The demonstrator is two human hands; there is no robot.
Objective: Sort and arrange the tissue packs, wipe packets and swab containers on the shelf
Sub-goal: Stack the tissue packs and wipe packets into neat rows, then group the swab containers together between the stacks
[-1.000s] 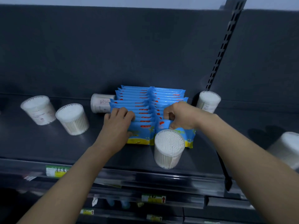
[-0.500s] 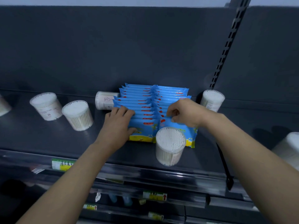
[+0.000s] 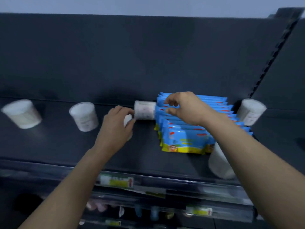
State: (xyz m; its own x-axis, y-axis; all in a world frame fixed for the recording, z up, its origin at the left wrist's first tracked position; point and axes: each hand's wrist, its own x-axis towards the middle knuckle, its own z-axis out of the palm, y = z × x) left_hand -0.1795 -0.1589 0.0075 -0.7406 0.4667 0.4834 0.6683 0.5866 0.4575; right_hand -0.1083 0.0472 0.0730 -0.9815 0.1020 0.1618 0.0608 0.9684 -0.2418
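Left hand [image 3: 115, 128] curls round a white swab container [image 3: 127, 120] mostly hidden under the palm, fingertips touching the lying swab container [image 3: 145, 109] at its 1 o'clock. Right hand [image 3: 186, 108] is half-curled, thumb and forefinger apart over the rear wipe packets [image 3: 189, 138]; too blurred to tell if it pinches one. The packet row stands on the shelf [image 3: 49, 146], at 3 o'clock of the left hand.

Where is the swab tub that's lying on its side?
Head view: the tipped swab tub lies at the back of the shelf, between the left hand and the blue wipe packets.
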